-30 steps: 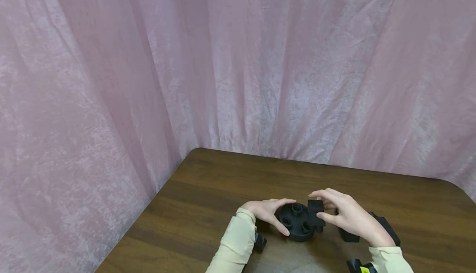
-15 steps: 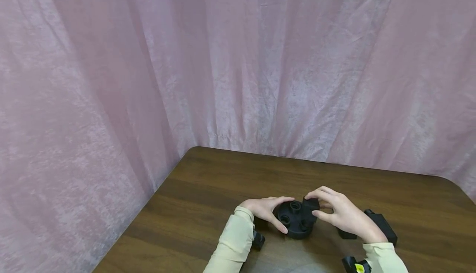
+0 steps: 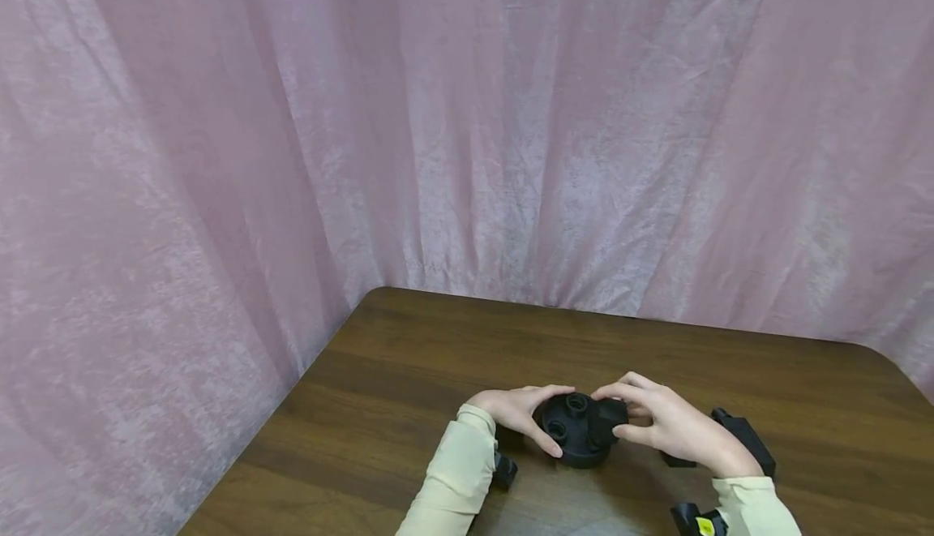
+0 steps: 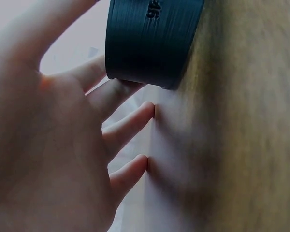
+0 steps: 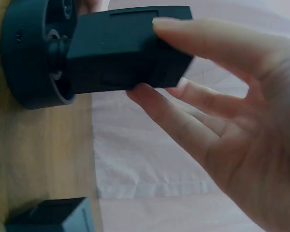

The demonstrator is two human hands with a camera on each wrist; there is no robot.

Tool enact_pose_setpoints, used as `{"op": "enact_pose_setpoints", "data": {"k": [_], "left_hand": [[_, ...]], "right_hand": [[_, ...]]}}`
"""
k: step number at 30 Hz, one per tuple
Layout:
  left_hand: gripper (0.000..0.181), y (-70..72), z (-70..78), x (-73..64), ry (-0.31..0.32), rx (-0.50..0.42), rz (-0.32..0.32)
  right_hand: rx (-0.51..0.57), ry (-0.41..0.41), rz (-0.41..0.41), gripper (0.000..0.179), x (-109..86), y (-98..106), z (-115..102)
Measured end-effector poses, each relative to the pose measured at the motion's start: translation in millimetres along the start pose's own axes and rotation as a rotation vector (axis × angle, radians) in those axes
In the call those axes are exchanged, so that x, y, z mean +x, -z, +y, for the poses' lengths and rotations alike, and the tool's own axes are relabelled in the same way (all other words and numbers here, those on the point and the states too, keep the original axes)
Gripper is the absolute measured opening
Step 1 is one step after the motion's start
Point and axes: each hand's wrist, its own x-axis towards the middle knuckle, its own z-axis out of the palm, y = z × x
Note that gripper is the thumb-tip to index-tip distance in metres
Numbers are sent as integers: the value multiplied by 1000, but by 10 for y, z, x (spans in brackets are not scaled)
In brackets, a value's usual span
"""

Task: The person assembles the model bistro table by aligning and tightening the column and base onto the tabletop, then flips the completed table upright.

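Note:
A round black base (image 3: 578, 451) with raised ring-shaped sockets lies on the table. My left hand (image 3: 516, 411) grips its left side between thumb and fingers; the base's outer wall (image 4: 152, 43) shows in the left wrist view, with two fingertips down by the tabletop. Over the base's right side, a black rectangular block (image 5: 128, 50) is pinched between the thumb and fingers of my right hand (image 3: 671, 425). In the right wrist view the block's narrow round end meets a socket in the base (image 5: 24, 63). The block leans at a slant there.
Another black block (image 3: 749, 441) lies on the table beyond the right forearm, partly hidden by it. The brown wooden table (image 3: 438, 341) ends at a pink curtain (image 3: 467, 114) behind. Both wrists wear black camera mounts.
The block in my right hand has come left and tipped over the base, its narrow end now at a socket. My left hand keeps its grip on the base.

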Motion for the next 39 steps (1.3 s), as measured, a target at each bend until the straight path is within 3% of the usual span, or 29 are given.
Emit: {"op": "enact_pose_setpoints", "data": {"k": [4, 6, 12, 19, 23, 30, 39], "left_hand": [[91, 0, -11, 3, 3, -6, -9], [91, 3, -18, 5, 5, -10, -10], [92, 20, -23, 16, -8, -12, 0], [90, 22, -16, 10, -5, -41, -14], [90, 17, -21, 11, -2, -53, -19], [91, 11, -16, 16, -6, -31, -28], [91, 12, -18, 8, 0, -44, -15]], "right_hand": [[126, 1, -104, 54, -46, 63, -6], [123, -3, -117, 56, -53, 74, -6], [-54, -51, 28, 42, 33, 7, -3], [-85, -84, 26, 44, 86, -61, 6], [-147, -94, 52, 46, 90, -106, 24], [-160, -97, 99, 44, 94, -133, 54], [-189, -168, 146, 40, 130, -144, 50]]}}
